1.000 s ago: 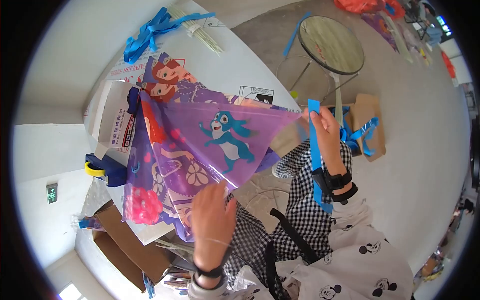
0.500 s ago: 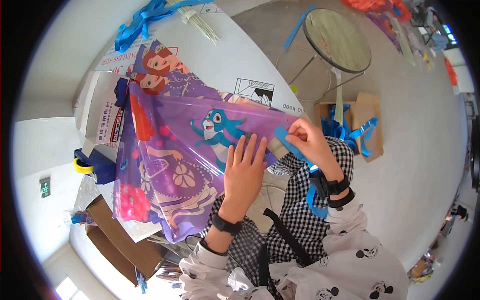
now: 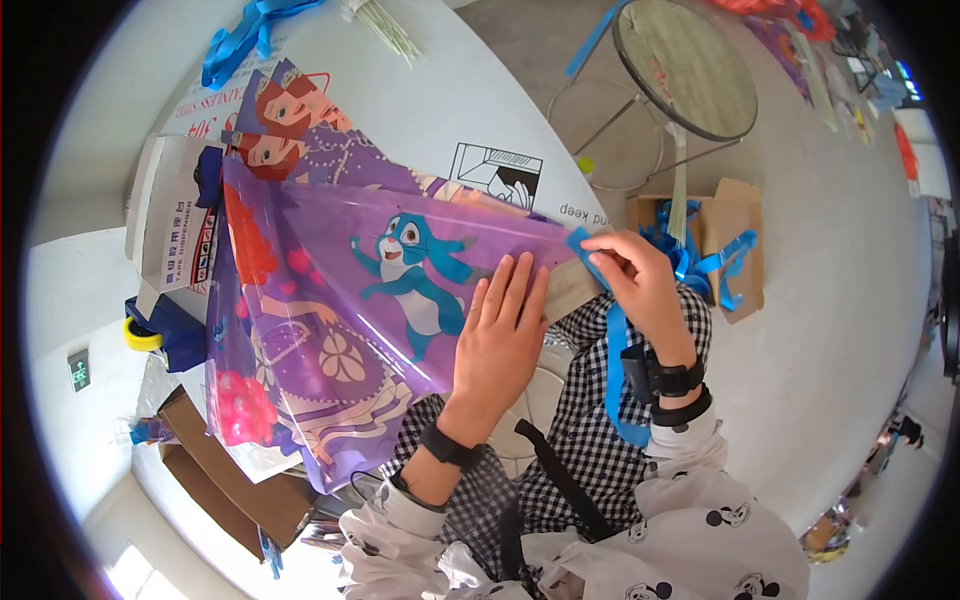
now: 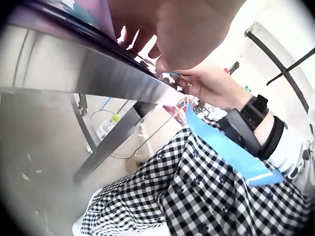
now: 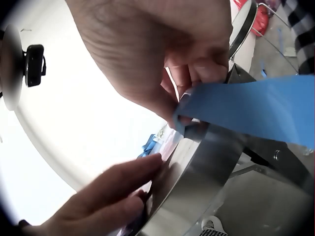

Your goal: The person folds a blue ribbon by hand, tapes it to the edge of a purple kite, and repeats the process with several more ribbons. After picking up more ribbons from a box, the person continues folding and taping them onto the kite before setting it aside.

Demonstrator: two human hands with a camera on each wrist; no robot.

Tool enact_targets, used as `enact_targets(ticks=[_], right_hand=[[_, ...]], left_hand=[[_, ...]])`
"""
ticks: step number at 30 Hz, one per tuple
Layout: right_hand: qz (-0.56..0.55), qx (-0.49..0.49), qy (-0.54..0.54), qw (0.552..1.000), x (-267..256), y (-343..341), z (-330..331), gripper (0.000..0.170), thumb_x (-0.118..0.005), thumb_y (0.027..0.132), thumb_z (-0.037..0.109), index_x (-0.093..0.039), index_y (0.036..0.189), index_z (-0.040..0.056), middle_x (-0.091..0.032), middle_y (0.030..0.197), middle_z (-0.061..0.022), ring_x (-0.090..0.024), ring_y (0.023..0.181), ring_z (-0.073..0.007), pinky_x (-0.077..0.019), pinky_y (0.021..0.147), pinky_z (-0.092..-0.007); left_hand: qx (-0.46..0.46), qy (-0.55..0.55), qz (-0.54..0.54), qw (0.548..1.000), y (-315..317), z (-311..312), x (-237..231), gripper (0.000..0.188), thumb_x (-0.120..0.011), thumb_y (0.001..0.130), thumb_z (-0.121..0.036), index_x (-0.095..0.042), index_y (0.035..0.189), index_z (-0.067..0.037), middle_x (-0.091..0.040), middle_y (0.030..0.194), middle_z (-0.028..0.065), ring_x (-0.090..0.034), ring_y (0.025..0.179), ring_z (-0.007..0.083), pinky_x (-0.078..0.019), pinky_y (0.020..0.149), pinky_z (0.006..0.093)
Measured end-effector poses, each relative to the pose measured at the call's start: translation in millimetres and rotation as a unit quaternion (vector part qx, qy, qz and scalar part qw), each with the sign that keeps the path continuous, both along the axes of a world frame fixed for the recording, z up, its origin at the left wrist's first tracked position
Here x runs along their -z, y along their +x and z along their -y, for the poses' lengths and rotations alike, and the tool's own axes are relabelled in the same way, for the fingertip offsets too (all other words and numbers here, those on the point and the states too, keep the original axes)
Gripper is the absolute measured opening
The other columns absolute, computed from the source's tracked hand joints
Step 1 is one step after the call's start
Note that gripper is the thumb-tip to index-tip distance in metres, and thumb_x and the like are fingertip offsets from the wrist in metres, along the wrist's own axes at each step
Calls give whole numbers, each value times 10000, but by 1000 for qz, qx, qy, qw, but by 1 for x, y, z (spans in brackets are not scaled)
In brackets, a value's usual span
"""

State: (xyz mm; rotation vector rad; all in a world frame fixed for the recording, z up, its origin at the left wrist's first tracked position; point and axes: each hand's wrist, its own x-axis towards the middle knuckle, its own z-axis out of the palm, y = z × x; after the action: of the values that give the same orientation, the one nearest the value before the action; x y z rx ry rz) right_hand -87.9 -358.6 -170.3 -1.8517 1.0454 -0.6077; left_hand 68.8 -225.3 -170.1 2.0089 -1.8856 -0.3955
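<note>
A purple plastic sheet (image 3: 500,235), printed with a blue rabbit and red-haired figures, lies over the table with a pointed corner toward the right. My left hand (image 3: 500,345) rests on it below the rabbit, fingers straight and palm down. At that corner my right hand (image 3: 640,285) pinches the end of a blue ribbon (image 3: 614,375) between thumb and fingers. The ribbon's end overlaps the corner tip, and its rest hangs down over the checked trousers. In the right wrist view, the pinched ribbon (image 5: 251,105) bends sharply under the fingertips, close over the metal table edge (image 5: 197,182).
On the white printed table top (image 3: 400,130) lie more blue ribbons (image 3: 245,35) and a bundle of thin sticks (image 3: 385,30). A white box (image 3: 165,215) and a blue tape dispenser (image 3: 175,330) stand left. A round stool (image 3: 685,65) and ribbon-filled cardboard box (image 3: 742,210) stand right.
My left hand has moved up and right, onto the sheet beside the rabbit. The right hand has brought the ribbon's end from upright down to the corner. The head view has shifted slightly.
</note>
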Motion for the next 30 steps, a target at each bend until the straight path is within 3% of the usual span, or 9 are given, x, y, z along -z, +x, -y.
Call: enact_targets(ticks=[3, 10, 15, 21, 30], right_hand=[[23, -19, 33, 999, -4, -5, 1, 91, -654, 901, 42, -704, 976, 36, -665, 840, -75, -590, 708, -181, -453, 633, -279], [-8, -146, -104, 984, 4, 1, -6, 75, -683, 856, 52, -715, 923, 67, -656, 790, -53, -544, 705, -239, -430, 684, -340], [-30, -144, -107, 983, 3, 2, -7, 66, -704, 840, 70, -710, 904, 81, -653, 777, -42, -547, 714, -242, -422, 685, -351], [-45, -170, -137, 975, 2, 8, -6, 81, -711, 836, 80, -714, 916, 87, -634, 751, -28, -518, 688, -233, -398, 658, -356], [-54, -165, -149, 973, 2, 17, -13, 98, -711, 837, 86, -721, 933, 98, -638, 759, -17, -517, 701, -224, -380, 674, -350]], left_hand=[[14, 37, 19, 999, 6, -6, -8, 657, -682, 873, -182, -430, 1470, -73, -408, 1527, 118, -378, 1414, 312, -360, 1140, 483], [34, 48, 24, 998, 19, -19, -10, 649, -704, 845, -169, -465, 1439, -63, -433, 1503, 123, -390, 1406, 313, -376, 1129, 492], [19, -7, -64, 998, 16, -15, 3, 567, -687, 838, -90, -502, 1368, -4, -469, 1467, 148, -427, 1382, 330, -401, 1109, 496], [11, -50, -79, 996, 20, -15, 17, 462, -653, 828, -37, -541, 1274, 11, -488, 1449, 162, -439, 1378, 339, -409, 1101, 496], [0, -81, -96, 992, 18, -17, 23, 474, -633, 825, -30, -550, 1290, 1, -513, 1426, 165, -461, 1361, 344, -420, 1091, 498]])
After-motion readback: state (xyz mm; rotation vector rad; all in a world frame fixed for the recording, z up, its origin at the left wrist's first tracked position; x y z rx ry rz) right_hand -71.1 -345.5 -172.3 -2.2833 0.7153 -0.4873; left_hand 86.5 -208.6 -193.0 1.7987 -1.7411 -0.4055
